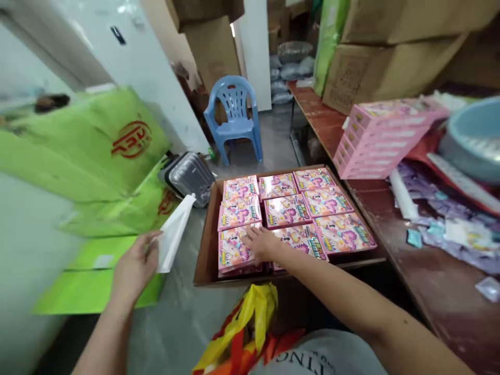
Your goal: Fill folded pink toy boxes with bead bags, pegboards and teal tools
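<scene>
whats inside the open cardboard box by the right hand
The cardboard box holds pink toy packs lying flat in three rows. The right hand covers part of the nearest ones. Anything under the top layer is hidden.

Glossy pink printed toy packs (287, 211) gleam in a matt brown cardboard box (203, 250); white paper bag (174, 237) looks smooth, blue plastic chair (234, 117) shiny.

Pink boxes (287, 211), white bag (174, 237), seemingly plain.
</scene>
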A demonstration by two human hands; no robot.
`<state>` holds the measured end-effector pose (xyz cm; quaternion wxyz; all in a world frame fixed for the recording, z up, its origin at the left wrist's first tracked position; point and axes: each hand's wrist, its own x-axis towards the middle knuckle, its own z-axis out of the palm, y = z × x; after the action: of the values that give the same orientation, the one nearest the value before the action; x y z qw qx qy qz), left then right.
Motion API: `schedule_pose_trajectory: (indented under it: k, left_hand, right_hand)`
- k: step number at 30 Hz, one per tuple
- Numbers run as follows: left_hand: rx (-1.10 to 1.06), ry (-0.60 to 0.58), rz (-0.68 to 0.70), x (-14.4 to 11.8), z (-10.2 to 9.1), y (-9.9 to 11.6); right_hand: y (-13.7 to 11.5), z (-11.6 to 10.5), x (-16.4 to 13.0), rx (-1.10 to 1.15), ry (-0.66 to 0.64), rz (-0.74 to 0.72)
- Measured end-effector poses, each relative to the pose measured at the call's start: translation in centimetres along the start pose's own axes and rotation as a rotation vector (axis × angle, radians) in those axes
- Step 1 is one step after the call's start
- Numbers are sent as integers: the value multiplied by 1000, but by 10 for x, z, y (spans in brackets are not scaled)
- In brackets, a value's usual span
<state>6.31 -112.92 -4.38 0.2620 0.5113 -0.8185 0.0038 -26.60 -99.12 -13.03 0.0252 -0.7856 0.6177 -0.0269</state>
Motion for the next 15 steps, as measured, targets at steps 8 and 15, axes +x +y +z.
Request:
schedule_pose_trajectory:
  k: [8, 15]
  left_hand:
    - [-138, 1, -154, -42, 25, 29]
    - [-21, 86, -430, -51, 2, 68]
  right_hand:
    - [7, -12, -16, -234, -163, -89]
    - [5, 15, -22, -71, -43, 40]
